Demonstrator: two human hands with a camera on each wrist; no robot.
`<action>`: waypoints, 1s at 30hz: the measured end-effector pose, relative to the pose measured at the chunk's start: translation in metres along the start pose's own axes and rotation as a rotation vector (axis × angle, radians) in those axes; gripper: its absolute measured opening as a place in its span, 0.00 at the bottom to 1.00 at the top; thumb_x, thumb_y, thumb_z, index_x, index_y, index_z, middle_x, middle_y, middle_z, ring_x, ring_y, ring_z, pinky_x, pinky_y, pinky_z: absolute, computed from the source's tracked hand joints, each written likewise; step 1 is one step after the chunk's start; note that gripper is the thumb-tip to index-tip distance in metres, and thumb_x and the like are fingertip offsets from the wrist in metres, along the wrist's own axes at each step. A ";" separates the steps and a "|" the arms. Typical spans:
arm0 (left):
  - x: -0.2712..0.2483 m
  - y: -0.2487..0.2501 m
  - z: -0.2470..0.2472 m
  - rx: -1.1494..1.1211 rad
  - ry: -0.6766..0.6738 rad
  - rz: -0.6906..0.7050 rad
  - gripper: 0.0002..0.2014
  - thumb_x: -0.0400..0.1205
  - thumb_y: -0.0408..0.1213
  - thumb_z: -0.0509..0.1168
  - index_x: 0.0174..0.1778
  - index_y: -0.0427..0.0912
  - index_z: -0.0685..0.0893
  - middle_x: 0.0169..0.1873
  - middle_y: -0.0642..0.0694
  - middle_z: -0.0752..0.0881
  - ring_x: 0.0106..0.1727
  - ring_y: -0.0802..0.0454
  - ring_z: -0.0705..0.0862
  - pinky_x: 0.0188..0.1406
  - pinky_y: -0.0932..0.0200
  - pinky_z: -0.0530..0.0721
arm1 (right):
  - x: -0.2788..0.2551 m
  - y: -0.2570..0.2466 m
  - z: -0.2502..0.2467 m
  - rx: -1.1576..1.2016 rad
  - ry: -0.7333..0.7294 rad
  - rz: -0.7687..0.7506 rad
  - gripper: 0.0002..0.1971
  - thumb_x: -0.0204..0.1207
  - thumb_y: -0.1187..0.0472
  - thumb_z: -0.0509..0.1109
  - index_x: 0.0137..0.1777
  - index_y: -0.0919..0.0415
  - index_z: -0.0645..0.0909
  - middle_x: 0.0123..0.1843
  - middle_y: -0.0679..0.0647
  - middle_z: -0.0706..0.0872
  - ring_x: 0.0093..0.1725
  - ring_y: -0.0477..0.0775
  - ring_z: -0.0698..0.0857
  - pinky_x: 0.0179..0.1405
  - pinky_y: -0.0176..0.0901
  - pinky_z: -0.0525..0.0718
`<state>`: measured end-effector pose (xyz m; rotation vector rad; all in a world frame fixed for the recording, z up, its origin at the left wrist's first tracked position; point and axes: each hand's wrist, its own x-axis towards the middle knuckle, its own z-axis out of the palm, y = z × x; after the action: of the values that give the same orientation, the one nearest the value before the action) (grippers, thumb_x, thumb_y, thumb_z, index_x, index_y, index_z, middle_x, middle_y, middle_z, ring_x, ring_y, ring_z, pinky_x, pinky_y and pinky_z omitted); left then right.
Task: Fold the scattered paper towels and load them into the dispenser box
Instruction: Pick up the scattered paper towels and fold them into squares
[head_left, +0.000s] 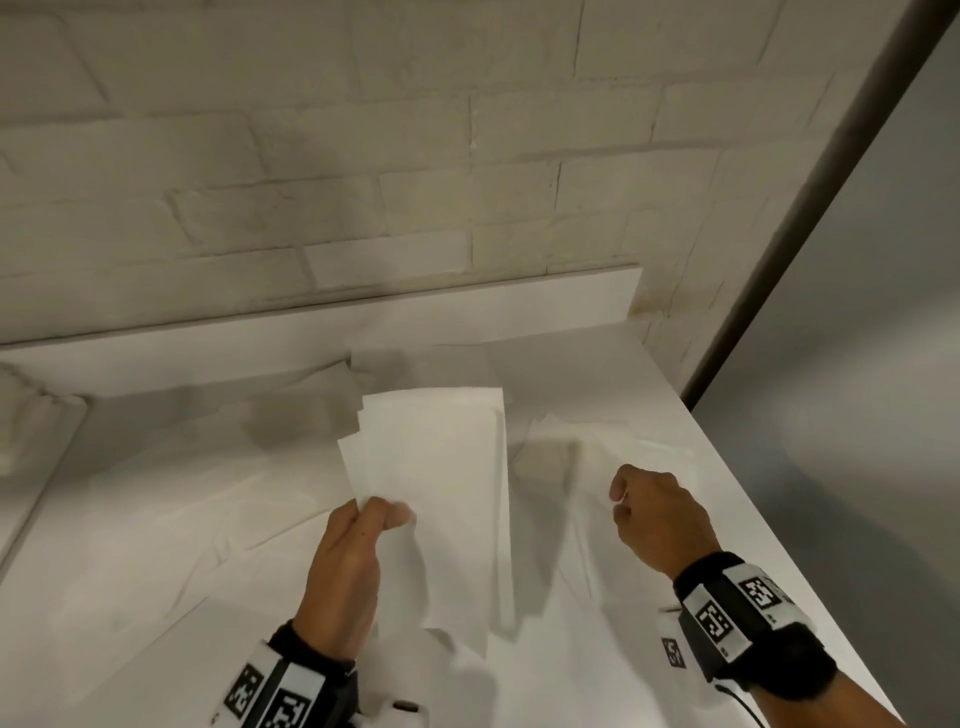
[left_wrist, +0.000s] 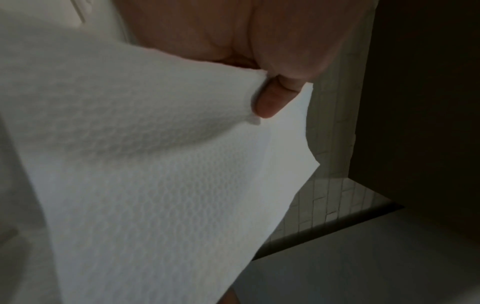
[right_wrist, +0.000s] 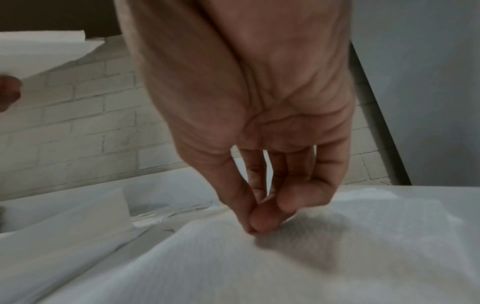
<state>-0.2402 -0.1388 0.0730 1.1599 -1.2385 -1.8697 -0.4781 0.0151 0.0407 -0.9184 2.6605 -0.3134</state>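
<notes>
My left hand (head_left: 374, 514) pinches a small stack of folded white paper towels (head_left: 436, 457) and holds it up over the middle of the table. In the left wrist view the thumb (left_wrist: 272, 100) presses on the embossed towel (left_wrist: 155, 164). My right hand (head_left: 621, 499) reaches down to a loose towel (head_left: 566, 467) lying on the table at the right. Its thumb and forefinger tips (right_wrist: 257, 226) meet on that towel (right_wrist: 233, 267), which rises slightly at the pinch. I cannot pick out the dispenser box for certain.
More white towels (head_left: 208, 519) lie spread over the white table (head_left: 727, 519). A white ledge (head_left: 467, 306) runs along the brick wall behind. A white ridged object (head_left: 31, 405) sits at the far left. The table's right edge drops to a grey floor.
</notes>
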 end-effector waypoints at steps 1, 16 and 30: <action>-0.001 0.001 -0.001 0.010 0.002 0.002 0.07 0.66 0.47 0.72 0.25 0.50 0.89 0.45 0.45 0.83 0.55 0.42 0.81 0.66 0.44 0.74 | -0.002 -0.002 -0.001 -0.013 0.033 -0.013 0.08 0.83 0.58 0.62 0.60 0.55 0.78 0.54 0.52 0.84 0.46 0.51 0.80 0.44 0.43 0.79; -0.013 -0.006 0.010 -0.117 -0.037 -0.080 0.05 0.71 0.30 0.74 0.38 0.37 0.84 0.39 0.43 0.88 0.49 0.42 0.84 0.49 0.52 0.79 | -0.024 -0.029 -0.003 -0.159 0.104 -0.177 0.08 0.84 0.54 0.59 0.55 0.54 0.79 0.44 0.46 0.76 0.40 0.48 0.74 0.36 0.37 0.70; -0.042 -0.025 0.059 -0.343 -0.499 -0.178 0.23 0.62 0.38 0.77 0.54 0.37 0.92 0.57 0.34 0.91 0.56 0.39 0.91 0.52 0.47 0.88 | -0.120 -0.021 -0.025 1.001 -0.101 -0.197 0.09 0.82 0.66 0.60 0.42 0.56 0.77 0.38 0.53 0.85 0.34 0.53 0.74 0.40 0.47 0.69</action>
<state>-0.2754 -0.0712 0.0747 0.6557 -1.0175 -2.4888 -0.3860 0.0765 0.0965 -0.7824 1.8877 -1.4143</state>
